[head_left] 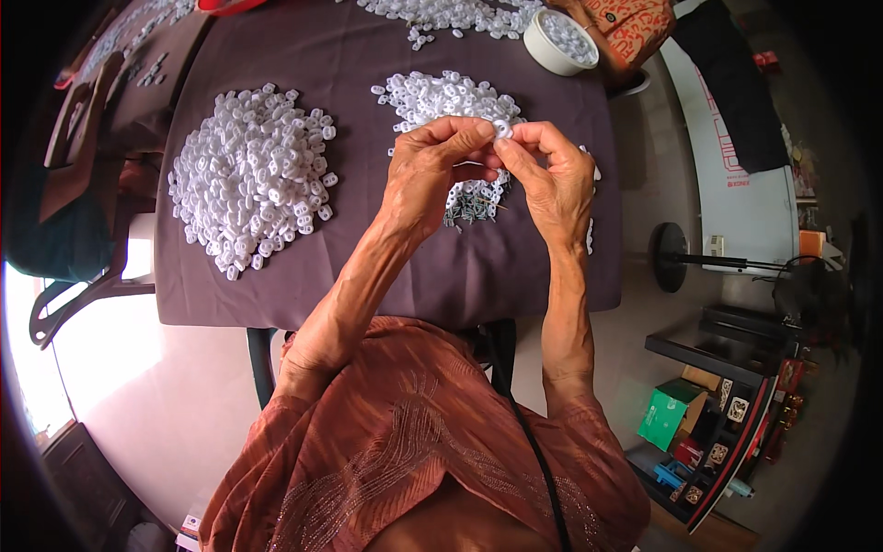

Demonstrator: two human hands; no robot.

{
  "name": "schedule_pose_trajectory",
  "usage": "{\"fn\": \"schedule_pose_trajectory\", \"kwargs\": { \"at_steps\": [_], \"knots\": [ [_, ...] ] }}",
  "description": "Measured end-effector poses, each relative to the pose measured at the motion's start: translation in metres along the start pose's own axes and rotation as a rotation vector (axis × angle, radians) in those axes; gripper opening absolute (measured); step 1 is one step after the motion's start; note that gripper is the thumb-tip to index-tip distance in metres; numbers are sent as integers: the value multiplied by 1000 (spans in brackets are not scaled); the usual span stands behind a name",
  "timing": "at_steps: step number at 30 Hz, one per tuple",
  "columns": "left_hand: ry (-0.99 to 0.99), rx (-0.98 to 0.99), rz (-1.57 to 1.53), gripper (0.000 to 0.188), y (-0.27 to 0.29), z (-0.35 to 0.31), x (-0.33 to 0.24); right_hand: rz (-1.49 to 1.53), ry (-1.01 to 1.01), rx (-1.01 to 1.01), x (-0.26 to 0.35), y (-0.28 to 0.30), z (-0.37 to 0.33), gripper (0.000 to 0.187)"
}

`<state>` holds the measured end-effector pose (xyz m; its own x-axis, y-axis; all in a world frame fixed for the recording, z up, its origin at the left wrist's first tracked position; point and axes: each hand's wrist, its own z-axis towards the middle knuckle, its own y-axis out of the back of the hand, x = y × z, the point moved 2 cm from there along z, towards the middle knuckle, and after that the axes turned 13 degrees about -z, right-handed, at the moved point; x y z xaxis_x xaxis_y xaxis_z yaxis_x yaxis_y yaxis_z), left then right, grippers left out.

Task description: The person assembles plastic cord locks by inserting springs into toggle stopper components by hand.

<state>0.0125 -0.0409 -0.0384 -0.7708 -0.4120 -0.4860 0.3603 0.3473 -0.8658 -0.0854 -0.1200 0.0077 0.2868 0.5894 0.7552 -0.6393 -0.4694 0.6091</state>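
Note:
My left hand point(432, 170) and my right hand point(552, 175) meet over the table, fingertips closed in a pinch. Between them is a small white plastic piece point(502, 130) with holes in it. Just beyond the hands lies a heap of similar white pieces point(446, 95), partly hidden behind my fingers. Under the hands, more white pieces sit beside a small pile of thin grey metal pins, like nails or screws point(471, 208). To the left spreads a larger heap of loose white pieces point(253, 175).
A dark purple-brown cloth point(368, 262) covers the table. At the far right stands a white tub point(561, 43) of pieces, near another person's arm and orange patterned clothing point(633, 26). More pieces lie along the far edge. A black shelf point(708, 354) and green box point(667, 414) are off to the right.

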Motion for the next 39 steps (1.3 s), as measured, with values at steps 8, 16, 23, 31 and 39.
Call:
{"fn": "schedule_pose_trajectory", "kwargs": {
  "at_steps": [8,16,23,31,39],
  "knots": [
    [-178,52,206,22,-6,-7,-2,98,-29,-2,0,-5,-3,13],
    [-127,60,128,21,-3,-4,-1,131,-69,4,-2,-1,-3,12],
    [32,176,119,21,-4,-3,-11,197,-80,72,-4,7,-3,11],
    [-88,141,139,15,-7,-8,-8,15,45,-40,6,4,-8,11],
    [-66,145,218,16,-9,-9,-12,-42,135,-23,6,8,-4,15]
  ]
}}
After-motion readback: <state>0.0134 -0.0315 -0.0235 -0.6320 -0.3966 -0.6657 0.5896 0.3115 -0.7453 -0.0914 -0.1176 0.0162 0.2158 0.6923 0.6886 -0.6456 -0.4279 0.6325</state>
